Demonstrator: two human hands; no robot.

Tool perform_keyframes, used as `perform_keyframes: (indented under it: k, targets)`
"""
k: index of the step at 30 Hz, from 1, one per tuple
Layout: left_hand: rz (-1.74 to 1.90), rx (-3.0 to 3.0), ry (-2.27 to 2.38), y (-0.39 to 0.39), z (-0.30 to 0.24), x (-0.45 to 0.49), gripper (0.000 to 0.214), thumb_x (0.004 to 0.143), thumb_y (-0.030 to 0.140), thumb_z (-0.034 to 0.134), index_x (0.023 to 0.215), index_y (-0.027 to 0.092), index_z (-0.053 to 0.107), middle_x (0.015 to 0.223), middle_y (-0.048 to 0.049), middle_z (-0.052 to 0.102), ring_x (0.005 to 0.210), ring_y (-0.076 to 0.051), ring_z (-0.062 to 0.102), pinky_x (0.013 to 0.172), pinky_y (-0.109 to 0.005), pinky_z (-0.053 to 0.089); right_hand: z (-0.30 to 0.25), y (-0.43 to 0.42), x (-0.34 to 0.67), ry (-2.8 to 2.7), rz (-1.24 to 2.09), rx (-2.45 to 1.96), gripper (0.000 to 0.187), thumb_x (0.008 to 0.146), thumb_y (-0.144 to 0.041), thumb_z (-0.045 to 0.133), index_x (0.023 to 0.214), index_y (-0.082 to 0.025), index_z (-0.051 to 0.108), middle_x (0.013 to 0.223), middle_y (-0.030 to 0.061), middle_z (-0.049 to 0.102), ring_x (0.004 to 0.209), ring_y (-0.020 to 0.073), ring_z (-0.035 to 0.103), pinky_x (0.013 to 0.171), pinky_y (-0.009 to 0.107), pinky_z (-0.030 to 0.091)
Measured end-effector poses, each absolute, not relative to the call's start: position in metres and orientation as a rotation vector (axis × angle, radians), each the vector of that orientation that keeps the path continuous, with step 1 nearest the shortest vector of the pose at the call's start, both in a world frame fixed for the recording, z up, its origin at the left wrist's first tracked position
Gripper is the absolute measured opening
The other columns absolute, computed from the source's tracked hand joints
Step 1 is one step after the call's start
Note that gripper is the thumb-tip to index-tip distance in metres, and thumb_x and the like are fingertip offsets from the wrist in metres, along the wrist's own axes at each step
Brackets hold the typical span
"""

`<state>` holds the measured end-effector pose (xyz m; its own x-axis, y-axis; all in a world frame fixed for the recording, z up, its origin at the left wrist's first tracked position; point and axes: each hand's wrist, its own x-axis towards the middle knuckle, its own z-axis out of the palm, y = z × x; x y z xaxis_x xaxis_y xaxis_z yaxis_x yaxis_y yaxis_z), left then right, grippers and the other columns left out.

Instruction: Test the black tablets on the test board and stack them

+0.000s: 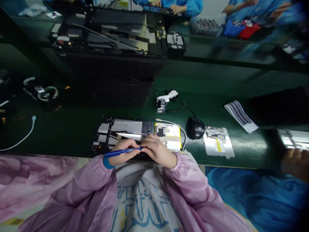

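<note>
A blue pen [122,151] lies slantwise across my left hand [124,154], which is closed around it. My right hand [156,149] meets the left at the pen's right end, its thumb and fingers pinched there. Whatever else may be between the fingertips is hidden. Directly beneath both hands is an opened black device chassis [103,128] with silver plates and cables. Just right of it, partly under my right hand, sits a yellow-edged flat part [169,130].
A black mouse [196,128], silver panel [218,141], white cable [184,135] and tally counter [161,104] lie around. Behind rises a tall black stack [113,74]. A printed key sheet [241,116] rests farther right. Another person's hand [295,162] works at the right edge.
</note>
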<state>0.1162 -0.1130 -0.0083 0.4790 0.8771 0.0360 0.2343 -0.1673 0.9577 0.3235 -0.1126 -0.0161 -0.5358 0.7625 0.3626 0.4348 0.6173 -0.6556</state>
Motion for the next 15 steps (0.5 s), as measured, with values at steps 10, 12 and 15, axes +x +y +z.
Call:
perform_keyframes:
  k: [10,12,15]
  targets:
    - [1.268,1.452,1.537,-0.114,0.013,0.044,0.021,0.088,0.038,0.059,0.087,0.017,0.063,0.077,-0.0045,0.07,0.062,-0.015,0.064,0.062,-0.026,0.053,-0.036,0.006,0.369,-1.905,0.188,-1.82,0.048,0.092,-0.039,0.048,0.135,-0.018,0.05,0.148,0.0138,0.044,0.14,0.0359,0.031,0.103,0.058,0.036]
    - [1.278,1.453,1.667,-0.111,0.01,0.028,0.025,0.09,0.042,0.055,0.088,0.019,0.065,0.09,-0.006,0.071,0.072,-0.016,0.065,0.073,-0.029,0.053,-0.041,0.008,0.368,-1.826,0.304,-1.807,0.049,0.091,-0.039,0.05,0.135,-0.019,0.05,0.148,0.0138,0.043,0.141,0.0358,0.03,0.103,0.059,0.036]
    - [1.291,1.379,1.696,-0.107,-0.001,0.013,0.026,0.09,0.044,0.055,0.093,0.02,0.064,0.11,-0.0082,0.069,0.096,-0.02,0.065,0.092,-0.032,0.049,-0.039,-0.006,0.364,-1.781,0.369,-1.773,0.051,0.09,-0.04,0.051,0.138,-0.022,0.046,0.152,0.0139,0.037,0.143,0.0377,0.025,0.103,0.069,0.029]
